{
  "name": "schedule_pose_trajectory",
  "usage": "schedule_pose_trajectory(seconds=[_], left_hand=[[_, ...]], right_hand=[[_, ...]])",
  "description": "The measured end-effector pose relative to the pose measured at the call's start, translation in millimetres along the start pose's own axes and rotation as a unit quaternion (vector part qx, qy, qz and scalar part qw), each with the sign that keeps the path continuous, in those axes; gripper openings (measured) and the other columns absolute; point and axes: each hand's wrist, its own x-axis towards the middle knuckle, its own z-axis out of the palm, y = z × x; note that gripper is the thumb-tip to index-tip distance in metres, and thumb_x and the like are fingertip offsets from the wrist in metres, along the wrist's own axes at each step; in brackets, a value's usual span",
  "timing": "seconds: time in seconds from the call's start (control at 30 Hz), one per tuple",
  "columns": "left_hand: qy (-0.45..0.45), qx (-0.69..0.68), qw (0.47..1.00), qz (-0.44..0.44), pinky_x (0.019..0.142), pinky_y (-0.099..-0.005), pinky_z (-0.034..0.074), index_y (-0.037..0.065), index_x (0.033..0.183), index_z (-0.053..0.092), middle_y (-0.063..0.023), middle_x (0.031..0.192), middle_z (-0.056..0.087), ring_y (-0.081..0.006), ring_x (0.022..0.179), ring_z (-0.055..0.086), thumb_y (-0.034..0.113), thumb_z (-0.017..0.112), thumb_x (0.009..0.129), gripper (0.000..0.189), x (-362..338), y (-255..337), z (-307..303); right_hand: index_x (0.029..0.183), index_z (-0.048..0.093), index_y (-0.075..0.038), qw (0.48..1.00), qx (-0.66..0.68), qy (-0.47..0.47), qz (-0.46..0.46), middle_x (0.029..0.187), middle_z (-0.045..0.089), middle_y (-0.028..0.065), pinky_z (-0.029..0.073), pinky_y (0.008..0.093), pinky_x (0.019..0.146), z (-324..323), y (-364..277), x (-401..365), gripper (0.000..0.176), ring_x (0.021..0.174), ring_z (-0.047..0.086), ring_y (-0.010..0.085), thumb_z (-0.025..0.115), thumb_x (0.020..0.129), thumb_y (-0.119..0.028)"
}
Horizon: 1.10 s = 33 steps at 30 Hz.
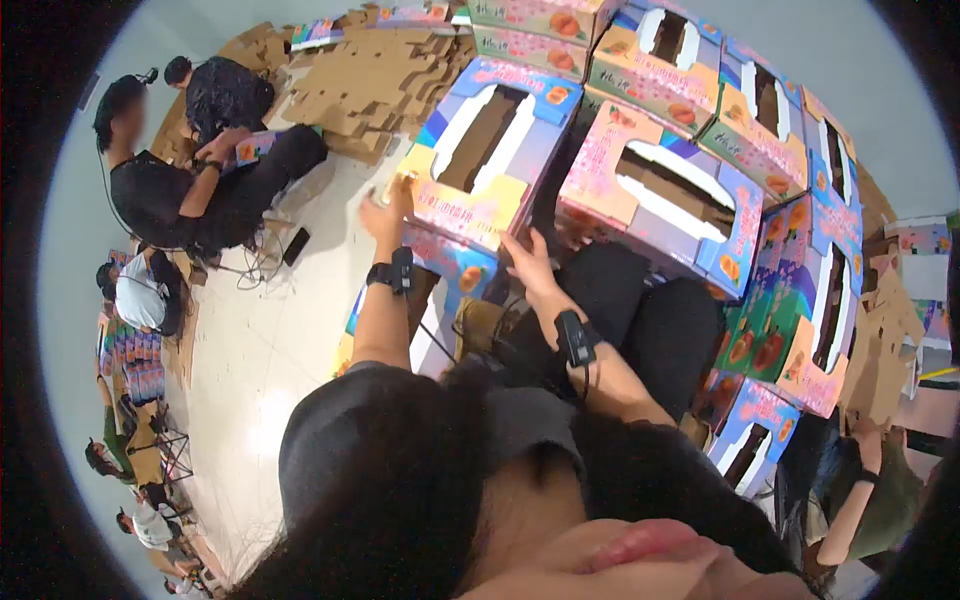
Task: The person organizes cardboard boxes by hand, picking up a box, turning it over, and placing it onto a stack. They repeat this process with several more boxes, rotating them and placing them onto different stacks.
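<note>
A folded fruit box (460, 208) with peach pictures and a white-edged oval opening in its top stands in front of me, on top of another printed box (447, 262). My left hand (388, 212) is at its near left corner, fingers bent against the cardboard. At the near right corner is my right hand (530, 262), its fingers spread and touching the box edge. Both wrists carry a black strapped device. To the right, close to my knees, sits a similar pink and blue box (660, 190).
Stacked printed boxes (765, 100) rise at the back and right. Flat brown cardboard (350, 85) lies in piles at the back left. People sit along the left, one (190, 190) holding a small printed piece. Another person's arm (850, 500) shows at lower right. A phone (296, 246) lies on the floor.
</note>
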Motion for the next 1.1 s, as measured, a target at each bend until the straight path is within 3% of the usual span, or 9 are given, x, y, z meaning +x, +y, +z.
schedule_pose_trajectory(seconds=[0.07, 0.2, 0.33, 0.43, 0.53, 0.67, 0.77, 0.87, 1.1], left_hand=[[0.216, 0.19, 0.951, 0.114, 0.088, -0.0375, 0.044, -0.004, 0.109, 0.058, -0.0172, 0.107, 0.061, -0.0269, 0.101, 0.057, 0.04, 0.072, 0.079, 0.056, 18, 25, 9], [0.012, -0.021, 0.972, 0.232, 0.09, -0.0402, 0.043, -0.001, 0.109, 0.058, -0.0192, 0.107, 0.059, -0.0333, 0.101, 0.055, 0.039, 0.072, 0.078, 0.053, 60, 139, 62], [-0.174, 0.002, 0.927, 0.333, 0.094, -0.0401, 0.042, 0.0, 0.113, 0.056, -0.0197, 0.116, 0.057, -0.0327, 0.11, 0.054, 0.039, 0.075, 0.074, 0.058, 69, 237, 143], [-0.125, 0.034, 0.873, 0.47, 0.101, -0.0481, 0.035, 0.003, 0.123, 0.05, -0.0227, 0.125, 0.052, -0.0394, 0.12, 0.046, 0.044, 0.077, 0.068, 0.074, 67, 268, 213], [-0.035, 0.1, 0.87, 0.482, 0.107, -0.0544, 0.024, 0.006, 0.129, 0.048, -0.0237, 0.136, 0.044, -0.0424, 0.13, 0.034, 0.053, 0.074, 0.068, 0.081, 57, 279, 269], [-0.103, 0.228, 0.877, 0.409, 0.11, -0.0588, 0.013, 0.002, 0.133, 0.044, -0.0251, 0.141, 0.037, -0.0419, 0.135, 0.027, 0.069, 0.064, 0.067, 0.096, 61, 319, 289], [-0.123, 0.147, 0.918, 0.348, 0.106, -0.0635, 0.012, -0.002, 0.13, 0.046, -0.0275, 0.136, 0.042, -0.0407, 0.133, 0.032, 0.073, 0.061, 0.065, 0.101, 93, 322, 311], [-0.204, 0.161, 0.892, 0.37, 0.104, -0.0651, 0.013, -0.003, 0.129, 0.048, -0.028, 0.131, 0.048, -0.0398, 0.128, 0.039, 0.076, 0.06, 0.062, 0.104, 133, 321, 322], [-0.143, 0.361, 0.832, 0.395, 0.105, -0.0499, 0.027, 0.0, 0.131, 0.048, -0.0242, 0.123, 0.056, -0.0388, 0.119, 0.05, 0.079, 0.063, 0.052, 0.113, 131, 338, 314]], right_hand=[[0.144, 0.02, -0.008, 0.994, 0.1, 0.021, 0.028, 0.133, 0.045, 0.0096, 0.042, 0.0416, 0.091, 0, -42, -39, 0.082, 0.119, 0.045, 0.0218, 0.068, 0.084, -0.036], [0.129, 0.044, -0.008, 0.964, 0.264, -0.043, 0.003, 0.114, 0.055, 0.0079, 0.049, 0.0354, 0.079, -14, -41, -46, 0.045, 0.1, 0.055, 0.0184, 0.057, 0.089, -0.023], [0.109, 0.055, -0.006, 0.93, 0.353, -0.093, 0.049, 0.084, 0.061, 0.0056, 0.05, 0.0338, 0.069, -18, -24, -31, 0.025, 0.072, 0.058, 0.0171, 0.05, 0.092, -0.024], [0.105, 0.058, -0.005, 0.918, 0.366, -0.117, 0.097, 0.078, 0.058, 0.0059, 0.049, 0.0337, 0.067, -20, -23, -34, 0.025, 0.071, 0.058, 0.018, 0.056, 0.089, -0.024], [0.097, 0.061, -0.004, 0.912, 0.366, -0.138, 0.126, 0.074, 0.057, 0.0062, 0.049, 0.0324, 0.066, -29, -5, -14, 0.019, 0.069, 0.057, 0.0176, 0.061, 0.085, -0.019], [0.097, 0.062, -0.004, 0.904, 0.359, -0.166, 0.162, 0.075, 0.058, 0.0063, 0.049, 0.0323, 0.066, -46, 0, -2, 0.019, 0.069, 0.058, 0.0177, 0.06, 0.086, -0.019], [0.097, 0.062, -0.004, 0.9, 0.356, -0.176, 0.18, 0.076, 0.059, 0.0064, 0.049, 0.0322, 0.066, -40, 5, 2, 0.019, 0.069, 0.058, 0.0177, 0.059, 0.087, -0.02], [0.097, 0.062, -0.004, 0.895, 0.354, -0.19, 0.194, 0.076, 0.059, 0.0065, 0.049, 0.0321, 0.066, -28, 14, 4, 0.019, 0.07, 0.058, 0.0177, 0.058, 0.087, -0.021], [0.097, 0.062, -0.005, 0.899, 0.335, -0.203, 0.197, 0.078, 0.06, 0.0067, 0.05, 0.032, 0.066, -15, 24, 7, 0.02, 0.071, 0.059, 0.0178, 0.057, 0.088, -0.022]])
